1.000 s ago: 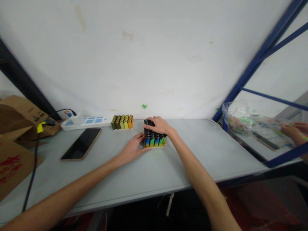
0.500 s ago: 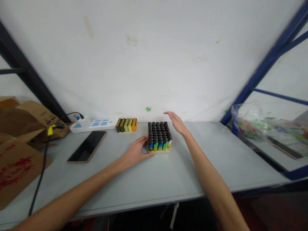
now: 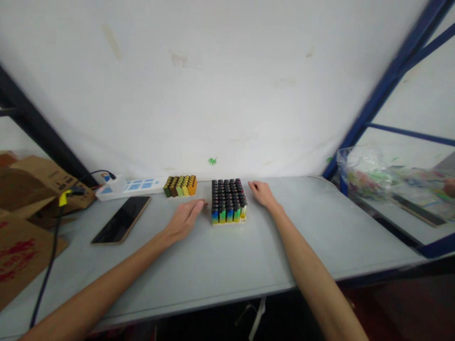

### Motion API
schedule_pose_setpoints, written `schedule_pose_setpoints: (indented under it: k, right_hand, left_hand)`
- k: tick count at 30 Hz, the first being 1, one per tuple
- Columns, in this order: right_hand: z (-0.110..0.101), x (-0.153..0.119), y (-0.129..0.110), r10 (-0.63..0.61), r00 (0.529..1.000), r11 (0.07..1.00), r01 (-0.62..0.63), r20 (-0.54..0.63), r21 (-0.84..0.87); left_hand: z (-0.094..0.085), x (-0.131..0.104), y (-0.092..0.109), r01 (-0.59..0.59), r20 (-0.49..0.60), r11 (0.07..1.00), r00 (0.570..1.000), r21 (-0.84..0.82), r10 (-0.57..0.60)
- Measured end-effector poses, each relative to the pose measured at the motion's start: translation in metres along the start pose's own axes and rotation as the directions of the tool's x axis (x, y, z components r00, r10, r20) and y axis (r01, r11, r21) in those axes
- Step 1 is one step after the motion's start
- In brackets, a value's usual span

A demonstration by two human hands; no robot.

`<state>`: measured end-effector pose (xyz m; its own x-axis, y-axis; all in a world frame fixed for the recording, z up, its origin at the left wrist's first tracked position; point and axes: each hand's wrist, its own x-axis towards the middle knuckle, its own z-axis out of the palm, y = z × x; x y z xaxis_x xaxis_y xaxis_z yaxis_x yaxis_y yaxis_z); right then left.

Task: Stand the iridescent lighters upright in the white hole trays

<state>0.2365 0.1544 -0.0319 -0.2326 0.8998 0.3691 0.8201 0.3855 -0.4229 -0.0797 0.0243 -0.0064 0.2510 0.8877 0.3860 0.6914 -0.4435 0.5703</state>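
A block of lighters with black tops and blue, green and yellow bodies stands upright in rows in a pale tray on the table. To its left, my left hand is open, fingers stretched towards the tray but apart from it. My right hand rests just right of the lighters, not touching them; its fingers are loosely curled in, with nothing seen in them. Further back on the left, a smaller set of lighters in green, brown, yellow and orange stands by the wall.
On the left are a phone, a white power strip with a black cable, and brown cardboard boxes. Beyond the blue rack post lie clear plastic bags; another person's hand shows at the right edge.
My left hand has let go of the tray's left side and drawn back leftward. My right hand has come down from above to beside the lighters, its fingers curling in. The view has shifted slightly.
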Motion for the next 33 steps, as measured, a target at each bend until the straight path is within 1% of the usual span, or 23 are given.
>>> schedule_pose_setpoints:
  k: [3,5,7,9,14,16,19,25,33]
  right_hand:
    - [0.004,0.0,-0.009,-0.026,0.998,1.0,0.026,0.063,-0.006]
    - [0.003,-0.001,-0.012,-0.035,0.995,0.999,0.036,0.096,-0.009]
    - [0.001,-0.001,-0.013,-0.04,0.992,0.999,0.042,0.117,-0.009]
    - [-0.002,-0.001,-0.014,-0.042,0.991,0.999,0.043,0.129,-0.004]
    - [-0.006,-0.001,-0.015,-0.03,0.991,1.0,0.029,0.133,0.012]
    - [-0.006,-0.001,-0.016,-0.028,0.99,1.0,0.026,0.137,0.012]
    - [-0.006,0.0,-0.017,-0.031,0.989,1.0,0.031,0.148,0.004]
    - [-0.005,0.002,-0.018,-0.036,0.985,0.999,0.041,0.166,-0.024]
    - [-0.005,0.003,-0.018,-0.036,0.982,0.997,0.047,0.183,-0.056]
  left_hand:
    - [-0.003,0.005,-0.002,0.035,-0.039,0.995,0.999,0.088,-0.032]
    - [-0.004,0.008,-0.005,0.029,-0.057,0.981,0.998,0.189,-0.019]
    - [-0.003,0.01,-0.008,0.026,-0.066,0.967,0.998,0.255,-0.009]
    - [0.0,0.011,-0.013,0.025,-0.035,0.959,0.999,0.282,-0.015]
    - [0.008,0.012,-0.02,-0.025,0.103,0.94,0.995,0.34,-0.01]
    - [0.009,0.012,-0.02,-0.037,0.142,0.932,0.99,0.361,-0.015]
    - [0.008,0.013,-0.018,-0.04,0.166,0.922,0.986,0.385,-0.026]
    - [0.006,0.014,-0.016,-0.029,0.174,0.917,0.984,0.397,-0.044]
    - [0.002,0.012,-0.016,-0.028,0.179,0.935,0.983,0.354,-0.038]
